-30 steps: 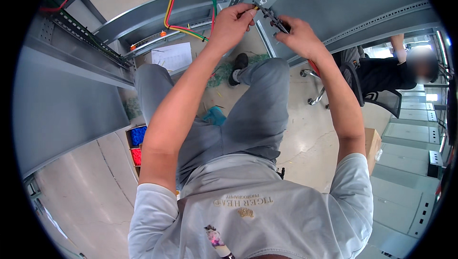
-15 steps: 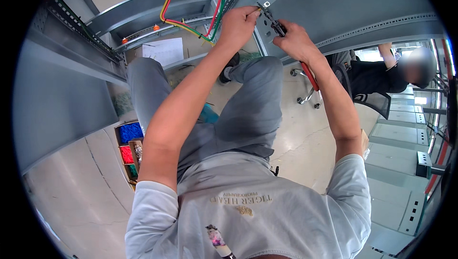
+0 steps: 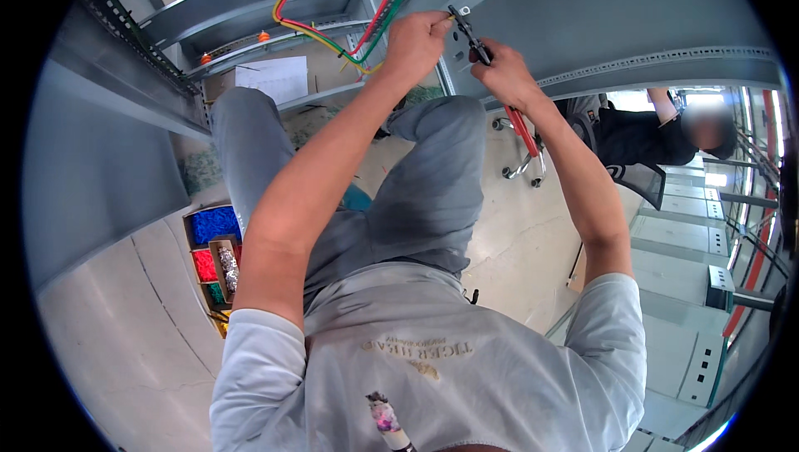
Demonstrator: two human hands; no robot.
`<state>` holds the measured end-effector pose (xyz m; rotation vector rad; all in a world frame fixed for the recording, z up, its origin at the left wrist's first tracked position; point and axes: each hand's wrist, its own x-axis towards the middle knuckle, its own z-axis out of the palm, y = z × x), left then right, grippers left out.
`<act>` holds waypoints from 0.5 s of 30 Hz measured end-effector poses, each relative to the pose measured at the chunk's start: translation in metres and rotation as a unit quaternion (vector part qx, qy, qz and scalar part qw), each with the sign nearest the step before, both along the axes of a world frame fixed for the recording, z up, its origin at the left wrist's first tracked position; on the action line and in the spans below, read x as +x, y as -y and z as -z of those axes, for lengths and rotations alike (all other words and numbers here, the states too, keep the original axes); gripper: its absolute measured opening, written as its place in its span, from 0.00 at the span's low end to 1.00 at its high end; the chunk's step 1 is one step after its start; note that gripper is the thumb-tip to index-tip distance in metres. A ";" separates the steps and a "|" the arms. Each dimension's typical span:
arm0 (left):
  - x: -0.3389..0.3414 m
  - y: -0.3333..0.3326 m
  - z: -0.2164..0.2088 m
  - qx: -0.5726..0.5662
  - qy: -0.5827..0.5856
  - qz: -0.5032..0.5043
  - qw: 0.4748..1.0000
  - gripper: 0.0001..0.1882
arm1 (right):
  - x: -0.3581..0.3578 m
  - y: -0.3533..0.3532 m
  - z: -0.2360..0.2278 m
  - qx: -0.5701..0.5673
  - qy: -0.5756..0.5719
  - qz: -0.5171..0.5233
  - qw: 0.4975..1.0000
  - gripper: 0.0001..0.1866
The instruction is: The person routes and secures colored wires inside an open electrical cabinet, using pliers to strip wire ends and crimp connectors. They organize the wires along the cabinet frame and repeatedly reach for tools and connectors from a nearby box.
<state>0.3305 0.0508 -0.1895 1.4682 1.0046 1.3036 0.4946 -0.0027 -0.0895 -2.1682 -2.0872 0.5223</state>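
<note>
Grey metal panels [image 3: 649,11] are what I get beyond both hands on my remote feed. L hand [image 3: 419,44]: fingers pinched on a yellow wire [image 3: 451,18], just a short end showing at the tips. R hand [image 3: 503,73] is wrapped round red-handled pliers [image 3: 468,32], black head angled up-left, nose right by the L fingertips; can't tell if the jaws bite the wire. Multicoloured wires [image 3: 310,30] hang L of L hand, white paper [image 3: 283,77] lower; co-worker [image 3: 645,137] well R of R hand.
</note>
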 end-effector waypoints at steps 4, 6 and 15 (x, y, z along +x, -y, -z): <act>0.000 -0.004 0.013 0.004 -0.007 -0.006 1.000 0.16 | 0.002 -0.003 0.013 0.000 -0.004 0.000 1.000 0.18; 0.003 -0.006 0.018 -0.003 0.011 -0.009 1.000 0.17 | 0.010 -0.004 0.022 0.015 -0.009 -0.006 1.000 0.15; -0.003 0.007 0.024 0.011 0.052 -0.056 0.997 0.29 | -0.001 -0.007 0.037 0.029 -0.032 0.028 0.999 0.18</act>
